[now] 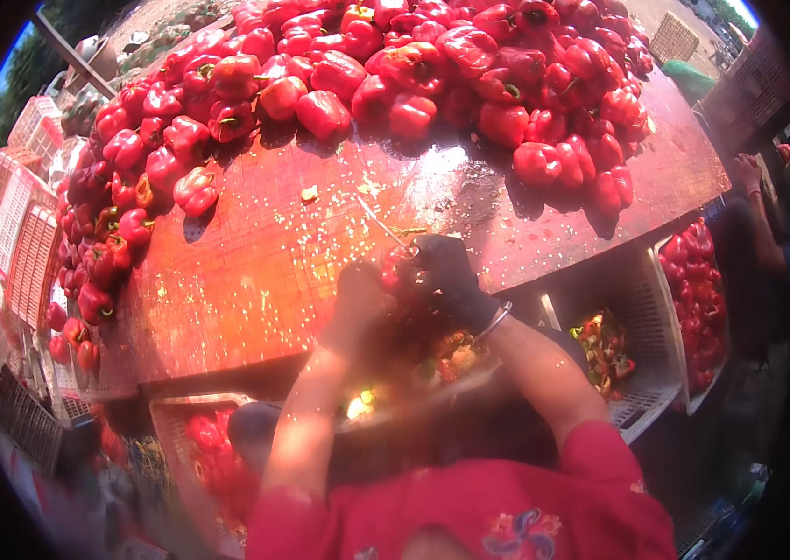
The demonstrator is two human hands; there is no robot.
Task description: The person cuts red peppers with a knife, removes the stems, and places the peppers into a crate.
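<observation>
Both my hands wear dark gloves and meet near the table's front edge. My left hand (361, 304) is closed around the left side of a red bell pepper (392, 269), which shows only in part between the hands. My right hand (447, 280) grips a thin metal tool (382, 224) whose shaft points up and left over the table; its kind cannot be told. Pale seeds are strewn over the reddish tabletop (227, 294). A large heap of red bell peppers (325, 115) covers the far and left parts of the table. Glare blurs the area beneath the hands.
A plastic crate (654, 336) with pepper scraps stands below right, beside another crate of red peppers (695, 308). A crate with red peppers (216, 448) is below left. Stacked crates (20, 238) stand at far left. Another person's arm (763, 217) shows at far right.
</observation>
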